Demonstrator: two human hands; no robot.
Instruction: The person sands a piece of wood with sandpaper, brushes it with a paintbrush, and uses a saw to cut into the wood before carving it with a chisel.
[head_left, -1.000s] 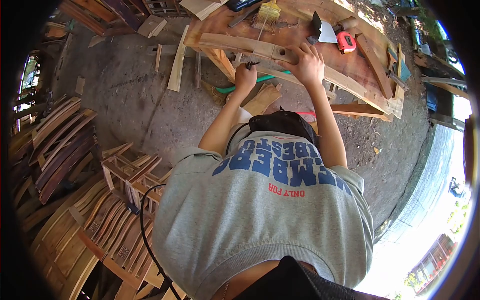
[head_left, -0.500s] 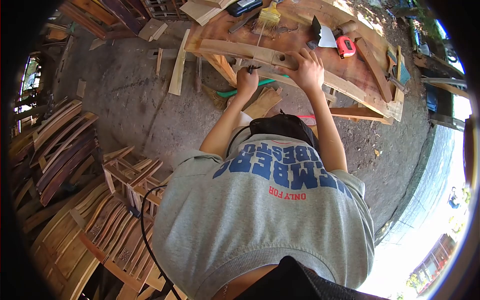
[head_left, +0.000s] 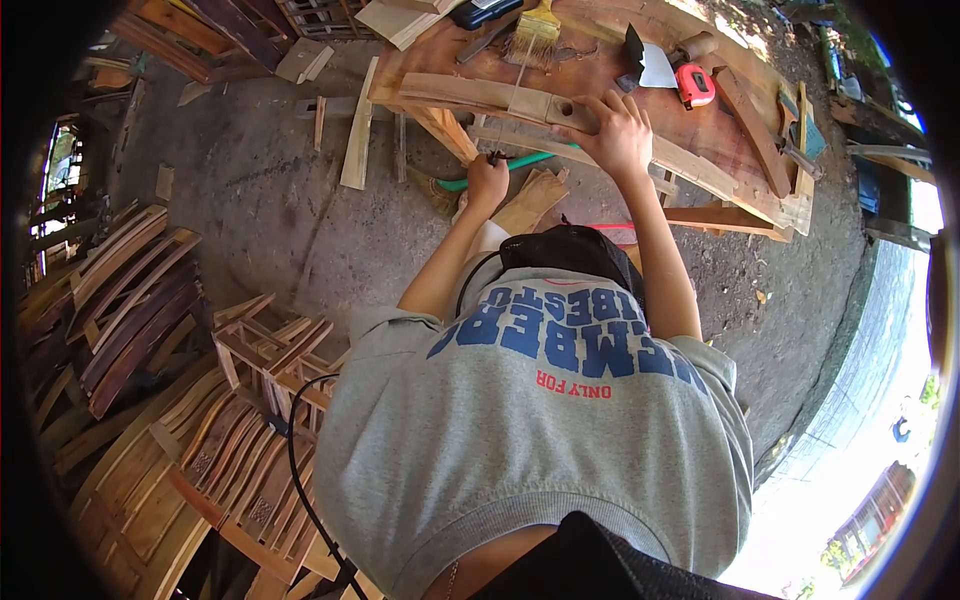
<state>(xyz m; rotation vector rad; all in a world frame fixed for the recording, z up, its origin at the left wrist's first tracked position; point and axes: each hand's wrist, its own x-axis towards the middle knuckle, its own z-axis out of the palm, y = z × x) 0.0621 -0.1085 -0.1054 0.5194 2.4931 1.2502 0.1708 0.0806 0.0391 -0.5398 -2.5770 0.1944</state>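
My left hand (head_left: pixel 488 183) is closed around the dark handle of a thin-bladed saw (head_left: pixel 517 85), seen nearly edge-on. Its narrow blade crosses a long, slightly curved piece of wood (head_left: pixel 455 94) at the near edge of the workbench (head_left: pixel 610 50). My right hand (head_left: pixel 617 135) lies over the right end of that piece, fingers bent down onto it. A dark hole shows in the wood just left of these fingers. How deep the blade sits in the wood cannot be made out.
A paintbrush (head_left: pixel 537 32), a red tape measure (head_left: pixel 693 87), a wooden bar (head_left: pixel 750 130) and a wooden-handled tool (head_left: pixel 697 46) lie on the bench. Offcuts (head_left: pixel 358 140) and a green-handled broom (head_left: pixel 510 165) are on the floor. Stacked curved slats (head_left: pixel 130 300) and chair frames (head_left: pixel 270 350) stand at left.
My left hand has drawn back toward my body with the saw, and more of the blade shows beyond the wood. My right hand stays on the piece.
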